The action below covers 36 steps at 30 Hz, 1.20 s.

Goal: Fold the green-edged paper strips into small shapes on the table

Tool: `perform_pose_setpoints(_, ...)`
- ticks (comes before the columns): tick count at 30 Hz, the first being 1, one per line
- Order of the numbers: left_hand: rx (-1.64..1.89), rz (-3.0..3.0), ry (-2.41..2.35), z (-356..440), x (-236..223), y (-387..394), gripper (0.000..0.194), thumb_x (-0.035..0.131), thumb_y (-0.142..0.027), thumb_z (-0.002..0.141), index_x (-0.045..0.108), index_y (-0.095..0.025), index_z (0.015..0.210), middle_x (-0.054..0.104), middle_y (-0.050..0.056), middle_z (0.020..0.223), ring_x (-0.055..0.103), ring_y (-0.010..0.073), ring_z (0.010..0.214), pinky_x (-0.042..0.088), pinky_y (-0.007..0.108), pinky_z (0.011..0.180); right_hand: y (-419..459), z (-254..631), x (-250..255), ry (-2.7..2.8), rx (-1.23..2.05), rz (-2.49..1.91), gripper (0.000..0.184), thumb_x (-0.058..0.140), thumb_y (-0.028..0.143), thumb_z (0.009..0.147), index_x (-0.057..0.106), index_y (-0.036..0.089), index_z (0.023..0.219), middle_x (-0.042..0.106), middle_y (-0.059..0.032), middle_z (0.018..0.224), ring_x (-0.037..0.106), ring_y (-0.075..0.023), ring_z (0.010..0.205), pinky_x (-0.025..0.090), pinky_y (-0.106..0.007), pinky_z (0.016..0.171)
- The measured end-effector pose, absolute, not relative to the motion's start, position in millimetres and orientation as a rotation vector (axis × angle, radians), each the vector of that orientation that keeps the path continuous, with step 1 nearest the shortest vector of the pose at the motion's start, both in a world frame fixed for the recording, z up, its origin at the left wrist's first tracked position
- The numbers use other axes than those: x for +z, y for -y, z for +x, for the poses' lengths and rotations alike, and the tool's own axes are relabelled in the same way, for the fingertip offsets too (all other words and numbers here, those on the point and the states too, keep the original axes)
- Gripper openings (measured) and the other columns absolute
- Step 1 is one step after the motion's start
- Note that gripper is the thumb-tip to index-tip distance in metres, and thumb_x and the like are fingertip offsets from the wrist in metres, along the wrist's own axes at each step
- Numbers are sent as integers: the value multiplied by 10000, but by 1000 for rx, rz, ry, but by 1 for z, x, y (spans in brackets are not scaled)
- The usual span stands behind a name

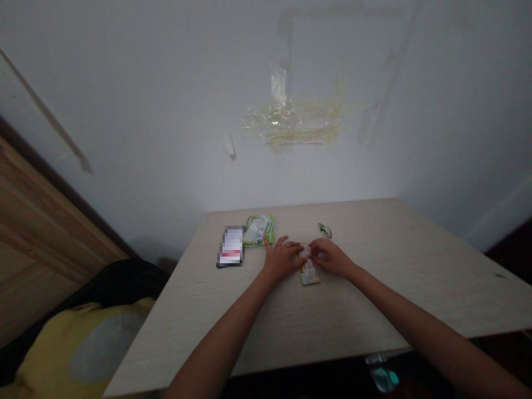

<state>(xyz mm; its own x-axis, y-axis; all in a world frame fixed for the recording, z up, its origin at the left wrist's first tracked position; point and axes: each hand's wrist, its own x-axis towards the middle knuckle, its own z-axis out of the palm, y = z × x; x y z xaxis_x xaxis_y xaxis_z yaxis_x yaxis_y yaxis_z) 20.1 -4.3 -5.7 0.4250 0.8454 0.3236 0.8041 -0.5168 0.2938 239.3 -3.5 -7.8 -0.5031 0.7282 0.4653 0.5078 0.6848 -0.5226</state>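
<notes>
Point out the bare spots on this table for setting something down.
On the table, the widest bare patch lies right of the right hand and green scrap, toward the right edge. Another lies between the printed strip and the front edge. Crowded: the phone and green packet, side by side near the left hand.

Left hand (283, 259) and right hand (332, 258) are both holding a little printed packet (310, 274), phone (231, 247) and green pouch (258, 228) off to its left, crumpled scrap (326, 230) behind its right side.
</notes>
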Motion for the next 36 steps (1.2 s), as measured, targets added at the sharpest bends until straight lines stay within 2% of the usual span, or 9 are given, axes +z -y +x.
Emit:
perform_pose_setpoints(4, 640, 2595, -1499, 19, -4, 5, 354, 546, -573, 836, 628, -453, 1158, 655, -56, 1245, 381, 311, 1348, -137, 733, 1058, 6, 240, -4, 2231, 457, -929, 48, 567, 165, 813, 579, 207, 833, 636, -46, 909, 587, -191, 867, 450, -351, 853)
perform_pose_setpoints(11, 679, 2590, -1479, 19, -5, 6, 339, 534, -565, 850, 630, -445, 1152, 661, -48, 1238, 389, 301, 1339, -174, 727, 1047, 12, 242, 1, 2247, 537, -917, 11, 575, 207, 829, 568, 209, 821, 625, -40, 887, 577, -194, 856, 454, -336, 817)
perform_pose_setpoints(24, 643, 2595, -1501, 19, -4, 6, 359, 516, -574, 853, 629, -443, 1168, 651, -38, 1253, 387, 313, 1339, -124, 713, 1079, 12, 246, -7, 2073, 824, -876, 130, 598, 323, 841, 596, 200, 798, 639, -55, 919, 626, -192, 837, 495, -353, 815)
perform_pose_setpoints(30, 608, 2595, -1500, 19, -2, 7, 365, 514, -578, 855, 622, -445, 1177, 638, -38, 1275, 373, 305, 1348, -141, 713, 1071, 11, 244, -14, 2013, 734, -982, 137, 627, 316, 819, 608, 204, 894, 645, -59, 974, 633, -174, 809, 516, -341, 794)
perform_pose_setpoints(32, 608, 2586, -1495, 19, -2, 6, 364, 518, -580, 853, 618, -447, 1176, 639, -41, 1274, 373, 304, 1348, -154, 716, 1063, 11, 244, -13, 2069, 701, -972, 137, 651, 320, 809, 614, 198, 860, 646, -65, 986, 623, -171, 789, 510, -342, 790)
perform_pose_setpoints(36, 630, 2567, -1484, 19, -3, 6, 354, 523, -579, 854, 620, -447, 1167, 644, -47, 1266, 375, 302, 1346, -184, 721, 1044, 12, 247, -8, 2128, 746, -891, 147, 654, 333, 821, 624, 192, 790, 653, -65, 957, 619, -193, 868, 494, -347, 825)
